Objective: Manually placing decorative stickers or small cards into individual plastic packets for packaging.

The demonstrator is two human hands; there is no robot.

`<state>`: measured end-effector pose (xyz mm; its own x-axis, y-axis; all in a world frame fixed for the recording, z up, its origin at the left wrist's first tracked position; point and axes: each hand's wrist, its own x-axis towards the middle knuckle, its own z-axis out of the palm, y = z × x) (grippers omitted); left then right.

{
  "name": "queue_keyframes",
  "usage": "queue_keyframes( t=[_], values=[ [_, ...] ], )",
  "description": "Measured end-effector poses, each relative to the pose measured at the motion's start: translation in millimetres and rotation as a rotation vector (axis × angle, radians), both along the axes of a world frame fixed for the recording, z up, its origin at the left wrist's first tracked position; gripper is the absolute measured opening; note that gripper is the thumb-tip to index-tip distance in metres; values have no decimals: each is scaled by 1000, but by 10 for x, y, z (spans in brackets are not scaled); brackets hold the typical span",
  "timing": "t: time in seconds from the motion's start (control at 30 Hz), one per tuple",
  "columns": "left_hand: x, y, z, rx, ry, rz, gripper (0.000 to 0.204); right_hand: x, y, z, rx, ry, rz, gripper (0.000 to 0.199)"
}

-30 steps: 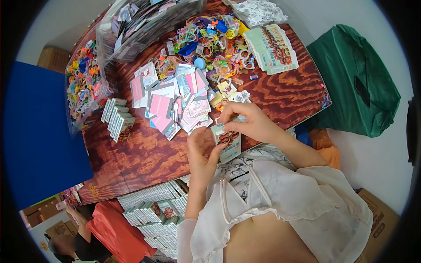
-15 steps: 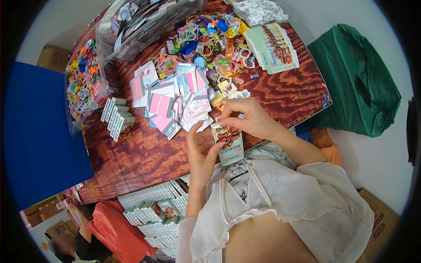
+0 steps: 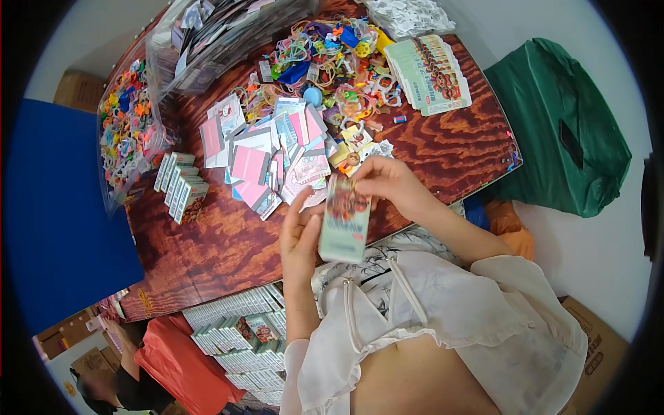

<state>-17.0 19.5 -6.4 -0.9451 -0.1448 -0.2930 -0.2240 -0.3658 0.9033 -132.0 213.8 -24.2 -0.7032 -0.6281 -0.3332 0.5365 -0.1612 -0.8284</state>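
Note:
A pale green flat box point(image 3: 346, 225) with a red printed picture is tilted in front of me at the table's near edge, slightly smeared by motion. My right hand point(image 3: 391, 185) pinches it near its upper right side. At its left edge is my left hand point(image 3: 299, 238), thumb and forefinger apart; whether a fingertip touches the box, I cannot tell. Just beyond lies a loose heap of pink, white and blue cards point(image 3: 270, 155). Small yellow and white pieces point(image 3: 354, 142) lie beyond my right fingers.
Colourful bands and trinkets point(image 3: 332, 66) pile up farther back. Fanned flat boxes point(image 3: 432, 76) lie at the far right. Filled boxes point(image 3: 181, 187) stand left, near a bag of small toys point(image 3: 128, 131). Stacked boxes point(image 3: 238, 346) sit below the table; another person point(image 3: 131, 373) is lower left.
The green box has shifted left and up, carried by my right hand. My left hand has moved left and its thumb has come off the box's front.

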Motion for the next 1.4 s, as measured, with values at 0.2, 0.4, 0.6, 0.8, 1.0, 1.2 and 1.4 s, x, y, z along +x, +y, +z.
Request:
queue_keyframes(
  t=[0.2,0.4,0.6,0.8,1.0,1.2,1.4],
  values=[
    [-95,136,-3,-540,293,-16,99,68,-345,-26,-152,-196,-96,17],
    [46,-63,-7,-157,127,275,78,-456,-734,70,372,756,-65,12],
    [172,-101,-36,-470,27,161,74,-638,-1414,97,537,1225,115,25],
    [280,-98,6,-535,-68,70,76,-518,-1983,12,710,1559,231,48],
    [430,-310,3,-552,-54,185,75,-470,-1837,-53,610,1620,156,47],
    [419,-415,22,-619,-28,256,73,-676,-1554,-53,230,902,85,29],
    [336,-325,59,-744,-141,229,71,-533,-1089,68,32,141,110,17]
  ],
)
